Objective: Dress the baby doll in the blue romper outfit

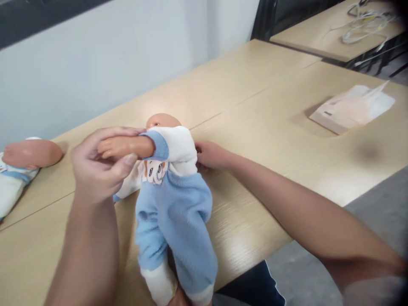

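A baby doll (180,208) in a white and blue outfit with a cartoon animal on the chest lies face up on the table, legs towards me. My left hand (98,163) is closed around the doll's forearm (127,146), raising it across the body in front of part of the head. The blue cuff (158,145) sits just past my thumb. At the doll's other side, my right hand (212,155) has its fingers curled in against the white top near the back; their tips are hidden behind the doll.
A second doll (35,154) lies at the left edge, partly cut off. On the right of the wooden table (255,204) is a pack of tissues (350,108). White cables (366,27) lie coiled on a farther table. A pale wall (95,63) borders the back.
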`<state>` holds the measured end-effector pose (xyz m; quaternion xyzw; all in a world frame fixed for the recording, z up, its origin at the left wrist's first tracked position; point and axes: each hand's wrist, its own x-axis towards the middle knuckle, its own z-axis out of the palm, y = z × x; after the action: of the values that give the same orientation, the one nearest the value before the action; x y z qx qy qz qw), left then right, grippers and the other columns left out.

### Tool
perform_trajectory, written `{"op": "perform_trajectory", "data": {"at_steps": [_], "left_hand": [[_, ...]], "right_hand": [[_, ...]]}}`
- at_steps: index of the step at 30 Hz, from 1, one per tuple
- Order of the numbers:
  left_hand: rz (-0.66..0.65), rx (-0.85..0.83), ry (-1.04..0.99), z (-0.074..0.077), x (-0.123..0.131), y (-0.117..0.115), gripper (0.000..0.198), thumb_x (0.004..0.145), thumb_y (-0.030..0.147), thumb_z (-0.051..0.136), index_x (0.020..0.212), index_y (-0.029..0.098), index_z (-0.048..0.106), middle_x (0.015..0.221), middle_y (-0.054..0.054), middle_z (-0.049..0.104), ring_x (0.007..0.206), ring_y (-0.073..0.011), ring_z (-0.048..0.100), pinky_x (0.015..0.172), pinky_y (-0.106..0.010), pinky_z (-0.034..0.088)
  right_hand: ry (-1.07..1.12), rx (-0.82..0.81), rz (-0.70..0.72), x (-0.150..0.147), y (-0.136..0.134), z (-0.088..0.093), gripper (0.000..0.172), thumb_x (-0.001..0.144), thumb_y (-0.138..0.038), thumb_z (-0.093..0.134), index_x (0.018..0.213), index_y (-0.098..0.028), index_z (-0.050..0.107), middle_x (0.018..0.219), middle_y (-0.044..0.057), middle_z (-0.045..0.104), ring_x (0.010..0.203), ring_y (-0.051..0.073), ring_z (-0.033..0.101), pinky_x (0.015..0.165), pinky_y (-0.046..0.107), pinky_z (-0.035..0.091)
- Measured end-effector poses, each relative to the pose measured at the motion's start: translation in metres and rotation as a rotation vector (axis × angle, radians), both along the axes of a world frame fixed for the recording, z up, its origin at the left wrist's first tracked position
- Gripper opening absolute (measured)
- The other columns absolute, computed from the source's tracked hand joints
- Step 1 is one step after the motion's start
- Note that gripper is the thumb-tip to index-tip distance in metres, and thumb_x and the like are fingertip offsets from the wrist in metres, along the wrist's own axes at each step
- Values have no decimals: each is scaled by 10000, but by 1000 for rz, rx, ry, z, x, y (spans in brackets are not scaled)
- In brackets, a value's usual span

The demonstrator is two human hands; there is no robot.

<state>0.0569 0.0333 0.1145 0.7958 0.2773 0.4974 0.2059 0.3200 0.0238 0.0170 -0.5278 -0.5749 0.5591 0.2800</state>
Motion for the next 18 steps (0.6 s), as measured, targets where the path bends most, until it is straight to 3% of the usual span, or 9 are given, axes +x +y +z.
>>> {"op": "perform_trajectory", "data": {"at_steps": [4,8,12,15,18], "left_hand": [[117,70,50,-5,23,-14,273,879,314,759,1152,309,755,1141,35,795,1098,-251,760,933,-477,661],[146,113,180,-12,46,-30,341,823,184,751,1160,238,752,1151,10,800,1078,-217,750,974,-414,625],[-8,144,410,-16,64,-42,329,864,214,712,1190,252,733,1210,-12,796,1150,-230,732,1073,-417,566],[-180,126,558,-16,78,-48,310,898,197,675,1201,244,721,1250,-37,778,1184,-237,699,1098,-427,521],[-329,138,734,-14,97,-55,231,936,178,653,1150,230,723,1262,-44,755,1198,-238,652,1050,-397,507]], "right_hand": [[18,77,-192,17,8,8,234,1000,-419,642,917,-202,671,743,64,696,578,174,622,437,270,426],[257,150,-176,26,11,12,476,1025,-646,537,947,-200,684,890,75,723,725,188,652,523,265,466],[301,165,-140,26,9,10,650,955,-827,497,886,-207,677,839,63,721,810,222,656,671,309,513],[329,73,-87,30,10,7,645,927,-832,543,891,-205,690,913,79,758,924,254,684,799,341,545],[396,-91,-8,37,12,4,557,925,-758,604,938,-210,704,964,84,774,940,260,698,821,352,563]]}}
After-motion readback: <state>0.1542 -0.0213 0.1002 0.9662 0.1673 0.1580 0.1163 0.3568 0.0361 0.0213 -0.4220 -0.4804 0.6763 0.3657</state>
